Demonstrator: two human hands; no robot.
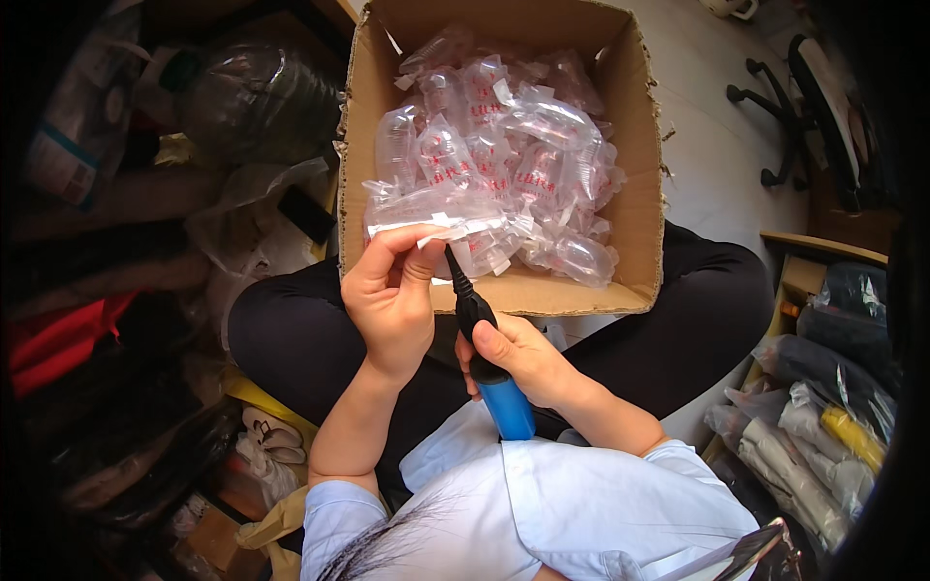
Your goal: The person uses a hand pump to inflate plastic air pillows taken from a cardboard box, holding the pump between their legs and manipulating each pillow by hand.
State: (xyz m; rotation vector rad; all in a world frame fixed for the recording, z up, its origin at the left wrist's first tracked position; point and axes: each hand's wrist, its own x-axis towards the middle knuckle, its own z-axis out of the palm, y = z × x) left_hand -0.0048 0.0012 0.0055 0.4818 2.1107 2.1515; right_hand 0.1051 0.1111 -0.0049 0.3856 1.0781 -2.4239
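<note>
My left hand [396,290] pinches the white end strip of a clear inflatable plastic bag [436,207] between thumb and forefinger, at the near left of the open cardboard box. My right hand [519,356] is wrapped around a small hand air pump [476,309] with a black nozzle and a blue barrel. The nozzle tip points up and meets the strip beside my left thumb; whether it sits inside the bag cannot be told. Many inflated clear bags [538,174] with red printing lie heaped in the cardboard box [632,290].
The box stands between my crossed legs. At left are a large clear plastic bottle [243,102], a black phone-like object [306,215] and red cloth [65,338]. Plastic-wrapped goods [814,450] fill a shelf at right. A wheeled chair base [777,120] stands at the upper right.
</note>
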